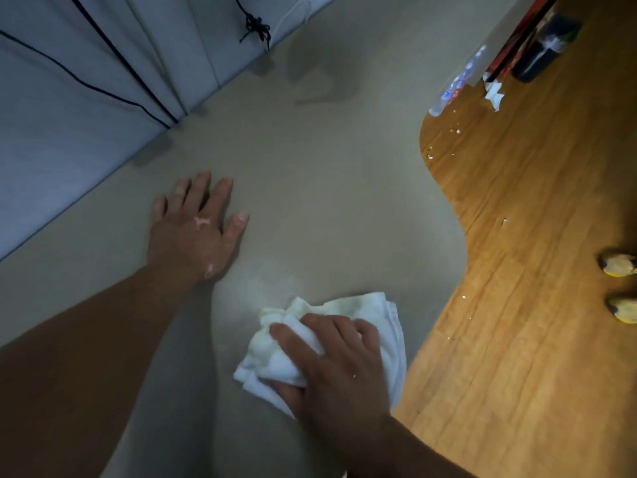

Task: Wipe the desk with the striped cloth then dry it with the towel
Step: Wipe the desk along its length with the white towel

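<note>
A crumpled white towel (375, 315) lies on the grey desk (327, 188) near its curved right edge. My right hand (331, 367) lies on top of the towel, and its fingers and thumb grip the bunched cloth against the desk. Further left, my left hand (196, 229) rests flat on the bare desk with its fingers spread. No striped cloth is in view.
Grey partition panels (86, 98) with black cables stand along the desk's far left side. To the right is a wooden floor (534, 270) with paper scraps, a plastic bottle (455, 84), a dark bin (537, 53) and two yellowish shoe tips (620, 284).
</note>
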`<state>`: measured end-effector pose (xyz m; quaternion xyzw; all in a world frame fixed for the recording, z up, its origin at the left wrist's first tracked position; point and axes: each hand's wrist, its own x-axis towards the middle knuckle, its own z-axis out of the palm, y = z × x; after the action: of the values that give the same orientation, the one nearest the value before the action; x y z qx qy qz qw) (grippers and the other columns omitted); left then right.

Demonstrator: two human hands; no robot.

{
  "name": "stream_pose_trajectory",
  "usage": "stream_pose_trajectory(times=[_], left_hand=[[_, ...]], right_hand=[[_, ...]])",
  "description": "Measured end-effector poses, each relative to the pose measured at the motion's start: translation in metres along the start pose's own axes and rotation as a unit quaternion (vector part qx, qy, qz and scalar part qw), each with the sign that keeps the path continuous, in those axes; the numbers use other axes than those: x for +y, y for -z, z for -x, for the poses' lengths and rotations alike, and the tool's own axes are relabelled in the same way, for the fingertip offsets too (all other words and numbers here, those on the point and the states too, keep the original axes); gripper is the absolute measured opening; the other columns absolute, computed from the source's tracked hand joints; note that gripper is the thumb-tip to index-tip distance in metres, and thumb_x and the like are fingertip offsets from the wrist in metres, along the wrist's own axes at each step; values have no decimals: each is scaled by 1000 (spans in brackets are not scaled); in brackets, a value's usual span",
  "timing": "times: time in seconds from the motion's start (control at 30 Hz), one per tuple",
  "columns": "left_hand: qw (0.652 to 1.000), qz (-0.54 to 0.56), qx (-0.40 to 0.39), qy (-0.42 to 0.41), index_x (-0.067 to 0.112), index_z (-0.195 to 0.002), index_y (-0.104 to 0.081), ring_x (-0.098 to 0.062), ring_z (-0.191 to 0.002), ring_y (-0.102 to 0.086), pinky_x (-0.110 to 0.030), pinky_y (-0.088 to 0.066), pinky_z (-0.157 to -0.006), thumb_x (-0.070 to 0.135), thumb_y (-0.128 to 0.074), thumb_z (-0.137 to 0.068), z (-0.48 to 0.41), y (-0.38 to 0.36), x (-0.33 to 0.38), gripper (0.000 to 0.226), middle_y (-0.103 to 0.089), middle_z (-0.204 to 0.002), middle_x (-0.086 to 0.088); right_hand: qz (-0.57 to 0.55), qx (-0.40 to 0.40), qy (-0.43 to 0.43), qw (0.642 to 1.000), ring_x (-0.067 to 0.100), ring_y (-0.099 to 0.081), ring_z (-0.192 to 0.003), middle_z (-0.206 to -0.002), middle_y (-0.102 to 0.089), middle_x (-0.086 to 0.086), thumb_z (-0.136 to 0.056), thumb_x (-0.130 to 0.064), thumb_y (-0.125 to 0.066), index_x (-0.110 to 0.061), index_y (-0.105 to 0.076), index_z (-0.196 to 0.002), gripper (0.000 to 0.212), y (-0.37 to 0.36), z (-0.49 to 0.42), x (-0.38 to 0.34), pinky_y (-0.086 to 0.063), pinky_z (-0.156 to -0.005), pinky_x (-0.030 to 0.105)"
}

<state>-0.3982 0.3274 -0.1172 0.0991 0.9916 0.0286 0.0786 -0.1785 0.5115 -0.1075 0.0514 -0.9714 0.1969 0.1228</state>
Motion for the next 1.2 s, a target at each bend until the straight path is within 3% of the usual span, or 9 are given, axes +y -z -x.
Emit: stream_pose_trajectory(times=[0.13, 0.27, 0.43, 0.53, 0.7, 0.8, 0.97, 1.1, 1.2], left_hand=[[998, 33, 36, -31, 26, -158, -36, -34, -152, -28, -59, -22, -121, 56, -23, -100, 16, -4, -12, 67, -31, -166, -10], [997, 30, 21, 66, 36, -161, -20, -27, -158, -12, -59, -10, -124, 62, -13, -98, 33, -8, -22, 69, -14, -172, -3], [995, 38, 44, 86, 36, -161, -20, -29, -157, -12, -61, -9, -124, 56, -21, -104, 43, -14, -26, 60, -15, -171, -3], [994, 44, 52, 87, 36, -160, -22, -28, -157, -12, -61, -9, -124, 51, -22, -106, 42, -13, -27, 56, -16, -171, -3], [995, 45, 32, 87, 38, -161, -16, -26, -157, -7, -59, -8, -124, 52, -16, -105, 41, -11, -27, 57, -11, -172, -1], [994, 49, 15, 97, 39, -161, -12, -26, -158, -4, -59, -5, -125, 55, -16, -105, 41, -6, -24, 59, -7, -173, 0], [989, 63, -29, 128, 35, -161, -14, -28, -158, 0, -63, -3, -124, 57, -23, -104, 36, 5, -10, 62, -3, -173, -2], [983, 91, -17, 160, 22, -157, -24, -36, -156, -7, -68, -8, -121, 55, -35, -103, 27, 8, 18, 64, -12, -170, -7], [983, 87, 9, 160, 22, -155, -28, -35, -155, -13, -71, -14, -117, 51, -31, -102, 14, 5, 37, 60, -20, -166, -8]], right_hand=[[-4, -5, 0, 1000, 26, -62, -102, -115, -69, -3, -89, -73, -58, -39, -68, -125, 50, -12, -62, 24, -44, -89, 46], [34, 34, -30, 998, 30, -64, -100, -116, -70, 0, -90, -72, -57, -37, -70, -123, 49, -29, -147, 50, -48, -85, 48], [82, -21, -124, 989, 27, -61, -104, -114, -67, -2, -90, -75, -45, -38, -65, -119, 50, -39, -220, 51, -47, -87, 48], [91, -7, -137, 986, 28, -61, -100, -110, -67, 1, -89, -74, -49, -37, -65, -120, 50, -45, -209, 37, -45, -82, 48], [36, -2, -67, 997, 26, -60, -102, -115, -68, -2, -86, -73, -55, -40, -67, -122, 50, -38, -130, 5, -43, -87, 47], [-1, -47, -12, 999, 24, -62, -106, -117, -68, -5, -85, -76, -54, -42, -62, -126, 53, -23, -87, 0, -45, -92, 48], [-9, -72, -34, 997, 24, -63, -109, -120, -69, -4, -89, -75, -55, -43, -57, -129, 51, 3, -67, 42, -47, -94, 50], [3, -68, -57, 996, 22, -64, -104, -112, -69, -7, -88, -74, -62, -41, -65, -123, 48, 6, -90, 76, -46, -92, 48], [12, -30, -51, 998, 22, -64, -102, -110, -69, -7, -84, -73, -68, -40, -66, -122, 50, 3, -109, 96, -48, -90, 48]])
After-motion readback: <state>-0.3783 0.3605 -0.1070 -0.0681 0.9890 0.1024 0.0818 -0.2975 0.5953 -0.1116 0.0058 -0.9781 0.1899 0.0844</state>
